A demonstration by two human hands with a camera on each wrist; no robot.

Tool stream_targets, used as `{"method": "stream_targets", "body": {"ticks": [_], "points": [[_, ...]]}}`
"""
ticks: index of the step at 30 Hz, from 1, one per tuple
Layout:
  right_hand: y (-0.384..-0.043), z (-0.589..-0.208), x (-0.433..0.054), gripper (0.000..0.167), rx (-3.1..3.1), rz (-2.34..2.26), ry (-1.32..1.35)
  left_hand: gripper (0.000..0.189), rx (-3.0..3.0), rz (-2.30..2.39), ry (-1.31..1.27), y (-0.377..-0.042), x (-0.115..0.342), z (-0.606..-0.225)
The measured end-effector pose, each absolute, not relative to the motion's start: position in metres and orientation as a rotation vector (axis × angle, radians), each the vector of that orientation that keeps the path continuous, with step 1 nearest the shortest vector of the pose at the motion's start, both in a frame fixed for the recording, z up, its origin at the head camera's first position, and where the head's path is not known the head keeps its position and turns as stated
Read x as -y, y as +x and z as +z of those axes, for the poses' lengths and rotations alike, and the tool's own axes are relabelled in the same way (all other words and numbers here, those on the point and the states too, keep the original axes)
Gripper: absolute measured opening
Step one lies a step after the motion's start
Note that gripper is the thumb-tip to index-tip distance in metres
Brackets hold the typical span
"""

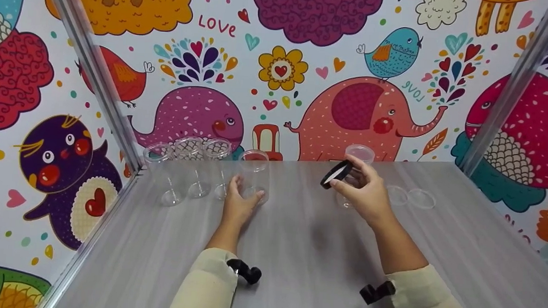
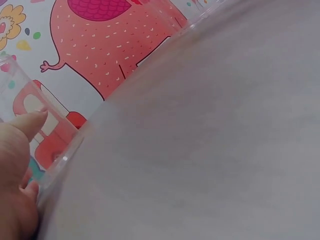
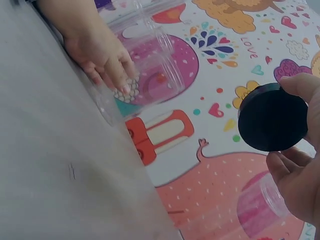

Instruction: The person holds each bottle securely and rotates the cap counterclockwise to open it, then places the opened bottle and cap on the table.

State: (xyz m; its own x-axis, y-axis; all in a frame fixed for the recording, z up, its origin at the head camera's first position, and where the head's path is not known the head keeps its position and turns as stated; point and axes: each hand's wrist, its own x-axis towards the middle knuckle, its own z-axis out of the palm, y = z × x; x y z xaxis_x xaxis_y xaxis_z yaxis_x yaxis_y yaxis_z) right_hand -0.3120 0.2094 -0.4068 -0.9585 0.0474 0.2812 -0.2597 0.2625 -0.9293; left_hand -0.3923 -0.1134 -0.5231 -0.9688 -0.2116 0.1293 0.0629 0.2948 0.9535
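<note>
My left hand (image 1: pixel 239 206) is around the lower part of a clear plastic jar (image 1: pixel 255 162), thumb on one side and fingers on the other. That jar stands upright on the table; in the left wrist view the thumb (image 2: pixel 31 122) lies against its wall. My right hand (image 1: pixel 366 191) pinches a black round lid (image 1: pixel 336 174) in the air, tilted, with a pale inner face toward the head camera. Its dark outer face shows in the right wrist view. Behind the right hand stands another clear jar (image 1: pixel 360 153), partly hidden by the hand.
Three clear jars (image 1: pixel 158 166) stand close together at the left of the table (image 1: pixel 288 248). Two clear, flat round pieces (image 1: pixel 421 199) lie at the right. A wall with cartoon animals rises behind, and metal posts (image 1: pixel 104 84) frame both sides.
</note>
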Motion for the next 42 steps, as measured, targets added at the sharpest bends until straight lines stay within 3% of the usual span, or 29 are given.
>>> {"method": "stream_targets", "body": {"ticks": [20, 35, 42], "points": [[-0.29, -0.423, -0.303, 0.081, 2.454, 1.63, -0.053, 0.094, 2.351, -1.762, 0.149, -0.391, 0.11, -0.522], [-0.306, -0.461, -0.372, 0.106, 2.592, 1.574, -0.297, 0.092, 2.318, -1.714, 0.12, -0.391, 0.108, -0.521], [-0.308, -0.478, -0.396, 0.106, 2.696, 1.557, -0.385, 0.09, 2.337, -1.694, 0.155, -0.389, 0.107, -0.521]]}}
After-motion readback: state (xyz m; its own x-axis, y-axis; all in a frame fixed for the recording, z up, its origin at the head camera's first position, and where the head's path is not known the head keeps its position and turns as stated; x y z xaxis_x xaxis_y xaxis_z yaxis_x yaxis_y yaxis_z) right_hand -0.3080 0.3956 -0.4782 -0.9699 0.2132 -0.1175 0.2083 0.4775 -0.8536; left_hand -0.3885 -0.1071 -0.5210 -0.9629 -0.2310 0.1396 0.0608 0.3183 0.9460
